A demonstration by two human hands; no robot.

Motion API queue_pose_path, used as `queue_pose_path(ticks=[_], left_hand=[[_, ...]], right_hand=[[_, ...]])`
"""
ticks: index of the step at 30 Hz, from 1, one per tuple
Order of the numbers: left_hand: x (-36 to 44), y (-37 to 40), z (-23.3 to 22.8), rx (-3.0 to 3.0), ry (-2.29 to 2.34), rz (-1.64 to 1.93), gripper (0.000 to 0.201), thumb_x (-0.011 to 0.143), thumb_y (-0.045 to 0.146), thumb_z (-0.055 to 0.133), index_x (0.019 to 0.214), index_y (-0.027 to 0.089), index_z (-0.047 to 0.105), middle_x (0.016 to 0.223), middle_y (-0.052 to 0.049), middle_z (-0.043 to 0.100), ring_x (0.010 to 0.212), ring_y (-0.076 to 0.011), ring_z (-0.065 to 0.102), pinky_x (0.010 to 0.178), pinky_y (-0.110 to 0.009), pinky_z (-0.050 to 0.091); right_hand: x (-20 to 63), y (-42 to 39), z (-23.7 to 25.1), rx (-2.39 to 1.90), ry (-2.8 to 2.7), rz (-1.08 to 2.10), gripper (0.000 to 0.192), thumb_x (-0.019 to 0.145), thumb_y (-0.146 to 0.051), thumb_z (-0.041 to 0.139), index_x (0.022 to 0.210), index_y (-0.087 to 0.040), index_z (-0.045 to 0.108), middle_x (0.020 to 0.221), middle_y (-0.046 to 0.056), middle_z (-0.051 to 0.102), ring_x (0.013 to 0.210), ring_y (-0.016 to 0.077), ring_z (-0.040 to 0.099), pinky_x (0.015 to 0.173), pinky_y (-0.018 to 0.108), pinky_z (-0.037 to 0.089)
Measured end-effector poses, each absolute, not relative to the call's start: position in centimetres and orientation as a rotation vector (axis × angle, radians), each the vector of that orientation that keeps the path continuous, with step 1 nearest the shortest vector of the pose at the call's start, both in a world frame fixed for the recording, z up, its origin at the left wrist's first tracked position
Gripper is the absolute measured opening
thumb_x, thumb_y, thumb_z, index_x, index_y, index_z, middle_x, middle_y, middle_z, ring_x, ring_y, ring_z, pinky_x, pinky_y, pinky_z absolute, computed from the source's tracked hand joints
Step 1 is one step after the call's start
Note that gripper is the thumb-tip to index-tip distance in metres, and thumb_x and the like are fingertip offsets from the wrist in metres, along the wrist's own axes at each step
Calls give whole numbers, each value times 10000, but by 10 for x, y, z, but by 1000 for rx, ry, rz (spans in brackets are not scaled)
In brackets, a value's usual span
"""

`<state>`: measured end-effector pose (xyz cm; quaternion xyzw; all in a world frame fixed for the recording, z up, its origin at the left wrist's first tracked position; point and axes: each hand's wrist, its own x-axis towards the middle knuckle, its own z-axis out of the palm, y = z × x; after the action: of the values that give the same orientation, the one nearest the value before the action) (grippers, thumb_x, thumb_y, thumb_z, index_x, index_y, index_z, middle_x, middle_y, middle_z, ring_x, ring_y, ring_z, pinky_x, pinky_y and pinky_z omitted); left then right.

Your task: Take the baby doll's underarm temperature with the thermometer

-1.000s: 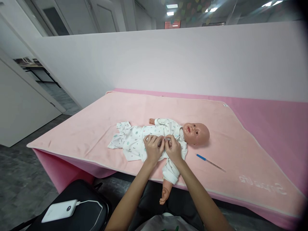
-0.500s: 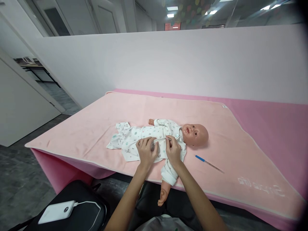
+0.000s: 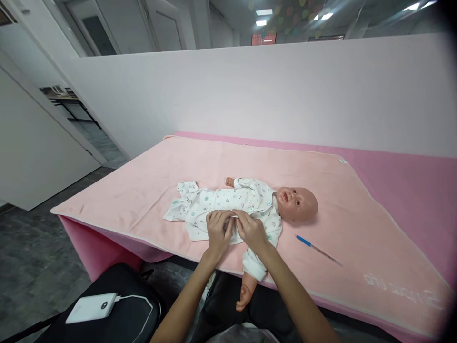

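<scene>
A baby doll (image 3: pixel 299 204) lies on its back on a pink blanket (image 3: pixel 135 190), its head to the right. It wears a white patterned romper (image 3: pixel 200 200) with small prints. My left hand (image 3: pixel 219 231) is closed on the front edge of the romper at the doll's middle. Right beside it, my right hand (image 3: pixel 252 231) pinches the same edge, fingertips almost touching the left ones. Small snaps show on the chest, but whatever lies between my fingertips is hidden. One doll arm hangs over the blanket's near edge.
A thin stick with a blue end (image 3: pixel 303 240) lies right of the doll. A white power bank (image 3: pixel 91 307) with a cable rests on a black bag (image 3: pixel 124 281) at lower left. A white wall (image 3: pixel 250 90) rises behind the table.
My right hand has moved left along the romper's edge, from near the chest to beside my left hand. The left hand stays at the doll's middle. The view has shifted slightly.
</scene>
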<state>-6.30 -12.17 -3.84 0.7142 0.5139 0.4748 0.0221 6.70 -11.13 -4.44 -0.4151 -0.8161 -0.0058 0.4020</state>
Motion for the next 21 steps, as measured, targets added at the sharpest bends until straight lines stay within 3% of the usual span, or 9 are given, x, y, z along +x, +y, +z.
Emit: queue_pose_path(ticks=[8,12,21], left_hand=[[-66,-118,-44,2033,1603,1641,115,829,265,532,850,234,641,797,0,688,844,-178,603,900,-391,411],[-66,-117,-44,2062,1543,1663,109,826,236,539,869,223,638,889,-9,691,882,-169,617,942,-411,391],[-64,-116,-40,2069,1611,1648,106,816,251,557,833,223,658,874,-27,658,877,-179,580,819,-374,412]], right_hand=[[68,-107,-48,-1136,-2014,26,297,934,-263,328,1094,-205,571,973,59,669,833,149,645,663,241,511],[67,-107,-48,-1189,-2016,-15,280,939,-283,334,1049,-195,577,916,54,670,786,145,641,630,236,489],[64,-107,-47,-1267,-1959,-24,279,940,-310,331,993,-195,580,823,46,647,725,134,630,575,211,452]])
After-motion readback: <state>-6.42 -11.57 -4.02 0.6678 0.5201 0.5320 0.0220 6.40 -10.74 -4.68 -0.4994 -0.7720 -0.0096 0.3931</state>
